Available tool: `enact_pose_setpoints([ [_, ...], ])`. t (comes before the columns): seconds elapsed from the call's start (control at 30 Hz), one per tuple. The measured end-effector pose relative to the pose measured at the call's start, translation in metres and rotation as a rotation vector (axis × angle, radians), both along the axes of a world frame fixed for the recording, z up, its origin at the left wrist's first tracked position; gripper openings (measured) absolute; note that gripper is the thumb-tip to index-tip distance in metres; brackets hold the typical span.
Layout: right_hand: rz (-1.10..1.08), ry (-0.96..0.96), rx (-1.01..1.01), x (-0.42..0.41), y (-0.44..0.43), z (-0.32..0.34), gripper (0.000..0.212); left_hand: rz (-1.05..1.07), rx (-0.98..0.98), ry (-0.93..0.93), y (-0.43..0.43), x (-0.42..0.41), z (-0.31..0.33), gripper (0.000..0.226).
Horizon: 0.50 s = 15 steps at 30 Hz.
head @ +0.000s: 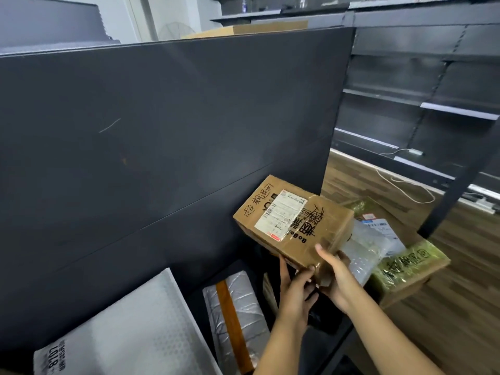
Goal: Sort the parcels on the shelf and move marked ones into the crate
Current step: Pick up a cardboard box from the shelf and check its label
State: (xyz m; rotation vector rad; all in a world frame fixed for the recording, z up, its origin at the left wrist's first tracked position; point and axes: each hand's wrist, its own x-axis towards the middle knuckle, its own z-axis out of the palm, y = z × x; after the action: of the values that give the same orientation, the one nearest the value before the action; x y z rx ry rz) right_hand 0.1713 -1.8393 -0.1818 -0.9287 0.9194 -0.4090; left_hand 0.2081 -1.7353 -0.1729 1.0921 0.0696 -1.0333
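Box: brown cardboard box (295, 220) is hanging in the air in both hands, just beside the low right end of the big dark wall.
Label: a white paper label (281, 215) is sticking to its top.
Writing: big black pen marks (315, 221) are running across the top.
Tape: shiny clear tape (328, 239) is wrapping over the near end.
Left hand: the left hand (295, 290) is gripping the near corner from below, fingers curling up the side.
Right hand: the right hand (338, 277) is clamping on the same corner, thumb lying on top, close to the other hand.
Wall: a flat dark wall (162, 131) is filling most of the view.
Shelves: dark metal shelves (433, 104) are standing at the right.
Floor: a brown wooden floor (460, 266) is showing below them.
White bag: a white padded bag (130, 328) is lying at the bottom left.
Silver parcel: a silver parcel (243, 301) with a brown strip is lying beside it.
Green box: a box with green tape (405, 269) is sitting at the right.
Bubble bag: a clear bubble bag (368, 253) is lying on it.
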Motion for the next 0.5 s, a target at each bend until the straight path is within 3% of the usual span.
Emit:
enact_pose_setpoints([
  [0.23,-0.005,0.102,-0.002,0.011,-0.02,-0.053,0.119,0.029,0.027,-0.006,-0.005,0.0,0.005,0.072],
  [0.37,-0.031,0.18,-0.034,0.014,-0.034,-0.083,0.13,0.018,0.081,-0.055,-0.001,0.0,0.01,0.072],
  [0.5,-0.038,0.082,0.025,0.009,-0.018,-0.048,0.124,0.018,0.138,-0.113,0.0,0.006,0.009,0.076],
])
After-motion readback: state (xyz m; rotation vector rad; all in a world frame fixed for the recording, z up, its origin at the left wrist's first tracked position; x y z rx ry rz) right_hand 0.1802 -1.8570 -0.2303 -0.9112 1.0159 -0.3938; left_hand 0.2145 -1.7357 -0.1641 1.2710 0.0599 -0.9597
